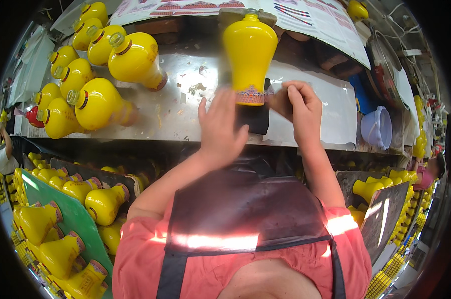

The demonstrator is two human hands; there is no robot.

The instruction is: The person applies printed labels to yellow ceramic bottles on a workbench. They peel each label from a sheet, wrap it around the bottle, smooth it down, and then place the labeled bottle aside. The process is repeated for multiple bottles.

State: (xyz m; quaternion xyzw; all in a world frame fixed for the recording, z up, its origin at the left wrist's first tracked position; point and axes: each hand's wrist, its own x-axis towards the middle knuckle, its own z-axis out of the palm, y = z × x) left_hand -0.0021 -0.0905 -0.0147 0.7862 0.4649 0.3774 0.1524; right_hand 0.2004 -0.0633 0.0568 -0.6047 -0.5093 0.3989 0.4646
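A glossy yellow bottle [250, 45] lies in front of me, its neck pointing away and its base toward me. Around its lower end runs a patterned decal band [251, 96], whose right end stands off toward my right hand. My left hand [219, 122] is beside the base on the left, fingers stretched out and slightly blurred, with the fingertips at the bottle's side. On the other side, my right hand [305, 107] is closed in a pinch at the band's loose end; its fingertips are partly hidden. A black pad [253, 119] lies under the base.
Several yellow bottles [135, 60] lie at the left of the metal table [178, 112]. A neck support [225, 17] and printed sheets [325, 17] are at the back. White paper [330, 112] and a lilac bucket [376, 127] are right. More bottles [105, 204] fill boxes behind boards.
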